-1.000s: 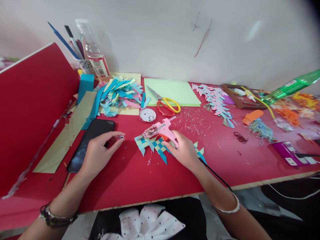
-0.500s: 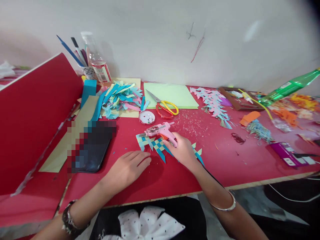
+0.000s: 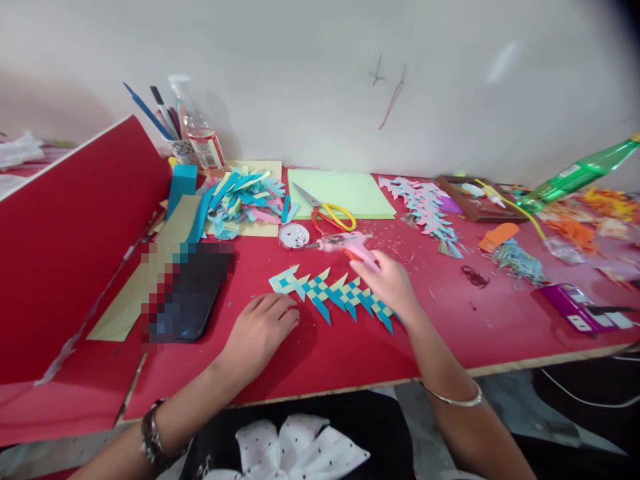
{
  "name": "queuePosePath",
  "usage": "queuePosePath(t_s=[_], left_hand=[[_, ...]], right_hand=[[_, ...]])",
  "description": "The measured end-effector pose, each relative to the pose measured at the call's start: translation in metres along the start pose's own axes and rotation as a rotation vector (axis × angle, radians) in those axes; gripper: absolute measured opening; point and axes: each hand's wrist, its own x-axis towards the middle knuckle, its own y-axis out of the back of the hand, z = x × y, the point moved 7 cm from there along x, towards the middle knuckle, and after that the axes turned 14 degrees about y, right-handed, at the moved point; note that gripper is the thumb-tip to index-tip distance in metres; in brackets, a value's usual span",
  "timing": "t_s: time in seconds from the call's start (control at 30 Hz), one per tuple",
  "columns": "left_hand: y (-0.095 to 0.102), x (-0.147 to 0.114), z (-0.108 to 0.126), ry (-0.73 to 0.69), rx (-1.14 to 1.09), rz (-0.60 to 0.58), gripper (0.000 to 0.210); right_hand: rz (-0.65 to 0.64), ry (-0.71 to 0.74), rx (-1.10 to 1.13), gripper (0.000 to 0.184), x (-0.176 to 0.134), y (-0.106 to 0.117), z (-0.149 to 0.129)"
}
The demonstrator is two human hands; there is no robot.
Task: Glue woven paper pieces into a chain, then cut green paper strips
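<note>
In my right hand [image 3: 393, 283] is a pink hot glue gun [image 3: 345, 245], its handle wrapped by my fingers and its nozzle pointing left, near a small round white dish [image 3: 294, 236]. Below the gun lies a woven paper strip [image 3: 317, 291] of blue and pale yellow checks with pointed ends along both edges. Its right end is partly hidden by my right wrist. My left hand [image 3: 263, 330] rests palm down on the red table, just below the strip's left end, fingers loosely bent and holding nothing.
Behind the gun lie scissors [image 3: 327, 210] on pale green paper [image 3: 345, 183]. A phone [image 3: 200, 300] is left of my left hand. Cut paper strips [image 3: 245, 200] are heaped at the back, by a clear bottle [image 3: 200, 133]. A pink woven piece [image 3: 420, 203] lies at right.
My right hand has carried the glue gun up and to the right, off the woven strip, uncovering more of it. My left hand has barely shifted.
</note>
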Motion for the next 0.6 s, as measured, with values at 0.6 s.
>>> queuePosePath(t_s=[0.6], left_hand=[[0.003,0.004,-0.034,0.631,-1.162,-0.246,0.020]], right_hand=[[0.025,0.573,0.219,0.018,-0.027,0.013,-0.082]])
